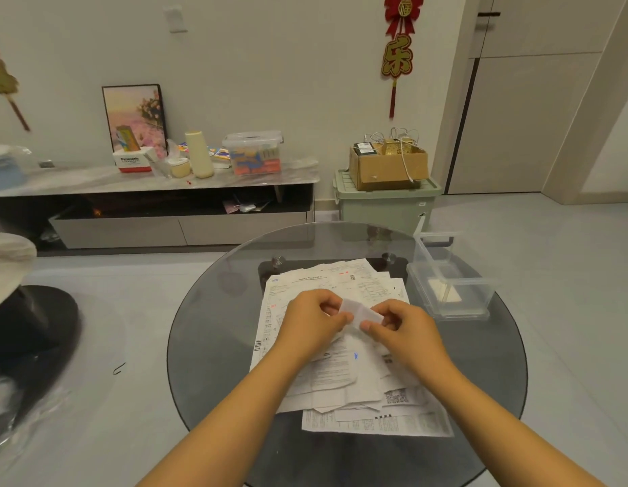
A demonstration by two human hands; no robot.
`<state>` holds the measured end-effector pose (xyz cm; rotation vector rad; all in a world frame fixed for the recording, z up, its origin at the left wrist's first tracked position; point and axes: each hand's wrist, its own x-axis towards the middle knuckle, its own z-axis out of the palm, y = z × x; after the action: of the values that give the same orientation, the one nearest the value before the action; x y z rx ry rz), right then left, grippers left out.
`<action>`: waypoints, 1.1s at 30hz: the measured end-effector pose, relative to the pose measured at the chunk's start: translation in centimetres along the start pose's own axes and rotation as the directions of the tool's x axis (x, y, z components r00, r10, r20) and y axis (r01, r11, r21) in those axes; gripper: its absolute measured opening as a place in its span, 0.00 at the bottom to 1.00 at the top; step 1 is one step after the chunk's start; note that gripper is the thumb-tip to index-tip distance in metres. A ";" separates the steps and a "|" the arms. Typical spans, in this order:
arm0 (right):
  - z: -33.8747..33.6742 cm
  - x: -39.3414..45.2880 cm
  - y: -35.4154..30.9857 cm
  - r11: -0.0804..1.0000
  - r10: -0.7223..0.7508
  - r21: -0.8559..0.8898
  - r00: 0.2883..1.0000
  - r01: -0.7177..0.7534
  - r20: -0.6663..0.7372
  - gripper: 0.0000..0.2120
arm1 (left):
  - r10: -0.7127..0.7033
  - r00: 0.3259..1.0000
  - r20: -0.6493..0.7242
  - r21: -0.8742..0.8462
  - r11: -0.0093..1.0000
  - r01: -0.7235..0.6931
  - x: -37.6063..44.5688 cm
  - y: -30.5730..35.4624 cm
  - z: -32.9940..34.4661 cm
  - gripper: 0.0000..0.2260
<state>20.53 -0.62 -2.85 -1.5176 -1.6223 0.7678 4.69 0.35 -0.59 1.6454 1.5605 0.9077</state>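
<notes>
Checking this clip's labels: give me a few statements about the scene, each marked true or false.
1. The left hand and right hand both pinch a small paper slip above the paper pile. True.
2. The pile lies on a square wooden table. False: on a round glass table.
3. A clear plastic box stands on the table, right of the pile. True.
4. The cardboard box stands on the floor. False: it sits atop a green storage bin.

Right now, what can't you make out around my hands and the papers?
Head view:
The slip: print blurred; left hand and right hand cover its ends.
The pile: text too small; both hands hide its middle.
The bin: pale content unclear through its walls.
The table: near rim cut by bottom edge.
</notes>
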 end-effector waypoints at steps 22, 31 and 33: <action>-3.9 1.8 1.3 0.956 0.284 -0.120 0.947 -0.268 0.153 0.07 | -0.093 0.988 0.122 -0.068 0.992 0.102 1.1 -0.9 2.1 0.02; -8.7 1.1 6.0 0.802 0.379 -0.487 0.925 -0.346 -0.034 0.08 | 0.325 0.899 0.293 0.341 0.843 -0.416 1.8 0.2 7.6 0.10; -8.6 1.1 6.6 0.766 0.374 -0.538 0.925 -0.351 -0.070 0.06 | 0.368 0.868 0.334 0.379 0.790 -0.481 1.9 0.4 8.1 0.11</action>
<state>31.32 0.58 -3.79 -2.2910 -1.6826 0.5553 11.87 2.16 -4.38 2.4213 1.3047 0.5364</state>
